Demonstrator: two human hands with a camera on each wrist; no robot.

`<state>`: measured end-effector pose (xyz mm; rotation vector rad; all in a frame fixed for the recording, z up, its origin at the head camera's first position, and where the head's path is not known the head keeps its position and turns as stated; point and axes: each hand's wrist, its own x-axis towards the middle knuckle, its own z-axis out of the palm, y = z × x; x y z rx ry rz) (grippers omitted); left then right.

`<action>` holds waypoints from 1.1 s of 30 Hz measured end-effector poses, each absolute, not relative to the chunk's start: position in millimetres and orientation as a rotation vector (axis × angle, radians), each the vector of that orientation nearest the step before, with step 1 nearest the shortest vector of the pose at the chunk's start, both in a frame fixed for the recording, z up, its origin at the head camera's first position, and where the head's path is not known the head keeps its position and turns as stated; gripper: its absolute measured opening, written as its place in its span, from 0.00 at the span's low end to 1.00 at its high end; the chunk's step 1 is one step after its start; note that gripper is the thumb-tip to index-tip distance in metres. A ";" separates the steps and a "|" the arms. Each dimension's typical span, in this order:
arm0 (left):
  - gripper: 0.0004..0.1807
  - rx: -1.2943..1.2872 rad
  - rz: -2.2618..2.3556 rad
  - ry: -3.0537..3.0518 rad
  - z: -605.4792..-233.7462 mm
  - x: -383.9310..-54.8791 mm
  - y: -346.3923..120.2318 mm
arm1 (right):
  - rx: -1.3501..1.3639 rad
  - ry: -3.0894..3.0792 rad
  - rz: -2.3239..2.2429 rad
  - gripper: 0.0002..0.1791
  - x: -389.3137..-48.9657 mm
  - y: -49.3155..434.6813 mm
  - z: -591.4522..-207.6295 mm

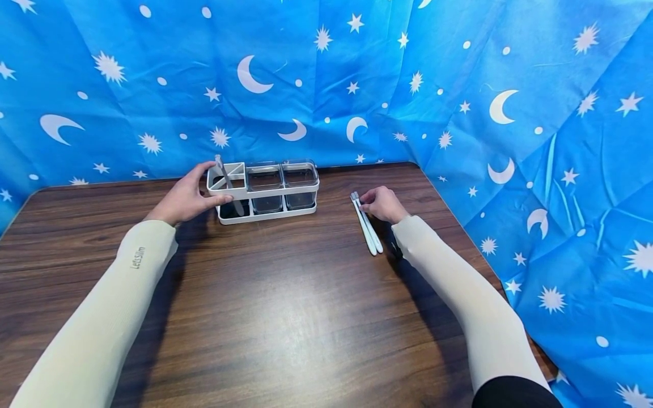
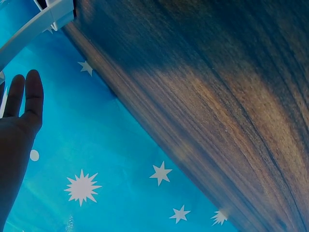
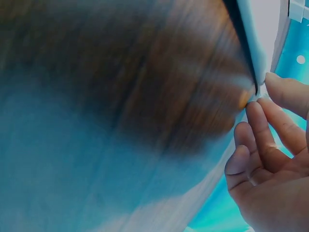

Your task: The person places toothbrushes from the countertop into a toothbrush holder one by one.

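Note:
A white toothbrush holder [image 1: 265, 217] stands near the table's back edge. A toothbrush [image 1: 223, 168] leans upright in its left divided section. My left hand [image 1: 182, 196] holds the holder's left end, thumb along the front and fingers at the back corner; the left wrist view catches two extended fingers [image 2: 34, 96] beside the holder's white frame [image 2: 62, 12]. To the right, two pale toothbrushes [image 1: 365, 231] lie side by side, heads pointing away. My right hand [image 1: 384, 205] pinches the right-hand one near its head; its pale handle [image 3: 252, 36] meets thumb and fingertips in the right wrist view.
Two clear square cups [image 1: 300, 174] sit in the holder's middle and right sections. The dark wood table [image 1: 285, 306] reaches a blue curtain [image 1: 316, 79] with moons and stars at the back and along the right.

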<state>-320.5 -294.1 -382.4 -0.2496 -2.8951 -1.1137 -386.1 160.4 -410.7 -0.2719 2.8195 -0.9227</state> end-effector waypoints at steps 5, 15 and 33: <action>0.57 -0.252 -1.129 -2.890 -382.1 -320.0 -294.2 | -0.235 2.847 -0.879 0.09 -386.3 156.9 -409.7; 0.58 -0.246 -1.115 -2.896 -381.5 -320.1 -293.9 | -0.134 2.960 -0.742 0.10 -387.5 152.1 -412.5; 0.57 -0.254 -1.130 -2.889 -384.1 -320.4 -295.2 | -0.083 3.051 -0.841 0.08 -388.3 155.7 -402.9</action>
